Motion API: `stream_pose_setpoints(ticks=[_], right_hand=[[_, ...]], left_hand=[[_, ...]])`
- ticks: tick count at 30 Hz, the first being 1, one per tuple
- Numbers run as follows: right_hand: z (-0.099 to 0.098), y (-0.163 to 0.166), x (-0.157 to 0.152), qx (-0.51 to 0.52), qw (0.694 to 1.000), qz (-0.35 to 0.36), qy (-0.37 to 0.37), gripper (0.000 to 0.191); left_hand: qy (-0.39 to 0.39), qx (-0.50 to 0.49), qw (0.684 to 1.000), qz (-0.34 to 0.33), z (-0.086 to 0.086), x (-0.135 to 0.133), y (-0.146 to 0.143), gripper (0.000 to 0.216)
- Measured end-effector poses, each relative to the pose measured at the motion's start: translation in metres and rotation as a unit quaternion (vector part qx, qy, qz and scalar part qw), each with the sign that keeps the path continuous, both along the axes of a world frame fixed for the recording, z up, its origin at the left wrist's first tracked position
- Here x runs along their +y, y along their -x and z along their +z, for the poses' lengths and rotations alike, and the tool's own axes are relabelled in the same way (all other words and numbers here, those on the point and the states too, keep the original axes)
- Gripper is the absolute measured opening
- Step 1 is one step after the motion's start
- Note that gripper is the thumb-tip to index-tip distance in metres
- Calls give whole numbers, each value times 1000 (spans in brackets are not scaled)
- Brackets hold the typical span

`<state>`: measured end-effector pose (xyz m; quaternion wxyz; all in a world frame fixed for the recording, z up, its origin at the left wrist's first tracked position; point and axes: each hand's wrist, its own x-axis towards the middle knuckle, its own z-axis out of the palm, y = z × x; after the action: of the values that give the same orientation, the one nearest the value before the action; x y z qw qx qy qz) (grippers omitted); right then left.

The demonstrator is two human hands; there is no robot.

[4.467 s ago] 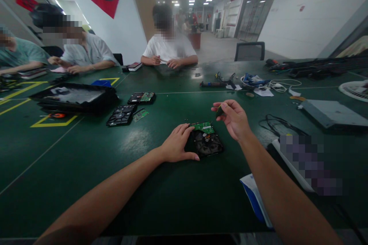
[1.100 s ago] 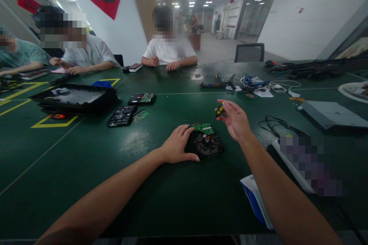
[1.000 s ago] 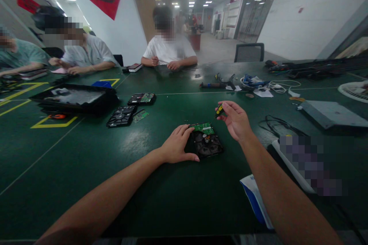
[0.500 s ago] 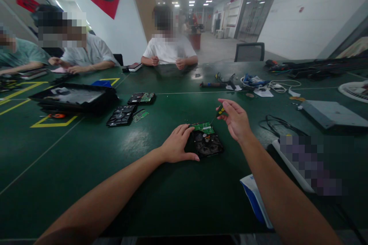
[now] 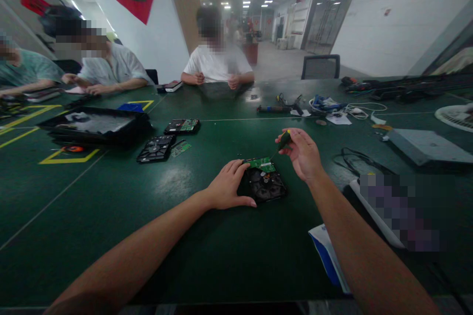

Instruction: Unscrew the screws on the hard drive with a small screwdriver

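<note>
A black hard drive (image 5: 266,184) lies on the green table (image 5: 148,216), its green circuit board (image 5: 260,163) facing up at the far end. My left hand (image 5: 226,187) rests against the drive's left edge, fingers curled round its corner, holding it down. My right hand (image 5: 303,153) hovers just right of the board, fingers pinched on a small screwdriver (image 5: 283,140) with a yellow and black handle. Its thin tip points down-left at the board's far right corner.
Two more hard drives (image 5: 182,126) (image 5: 156,148) and a loose circuit board (image 5: 181,147) lie to the far left, beside a black tray (image 5: 94,125). Cables and tools (image 5: 321,106) sit at the back right. A blue and white packet (image 5: 327,253) lies under my right forearm. Three people sit across.
My right hand has turned the screwdriver between its fingers and kept it at the board's corner. The left hand and the drive have stayed in place.
</note>
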<state>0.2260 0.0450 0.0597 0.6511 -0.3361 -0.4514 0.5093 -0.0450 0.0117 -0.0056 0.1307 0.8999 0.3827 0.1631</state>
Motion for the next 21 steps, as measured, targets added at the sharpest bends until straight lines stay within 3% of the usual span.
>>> stream_pose_setpoints(ticks=[4, 14, 21], right_hand=[[1, 1, -1, -18, 1000, -21, -6, 19], [0, 1, -2, 29, 999, 30, 13, 28], [2, 0, -3, -14, 1000, -9, 3, 20]], left_hand=[[-5, -6, 1000, 0, 1, -1, -1, 125], [0, -11, 1000, 2, -2, 0, 0, 126], [-1, -3, 1000, 3, -1, 0, 0, 126]])
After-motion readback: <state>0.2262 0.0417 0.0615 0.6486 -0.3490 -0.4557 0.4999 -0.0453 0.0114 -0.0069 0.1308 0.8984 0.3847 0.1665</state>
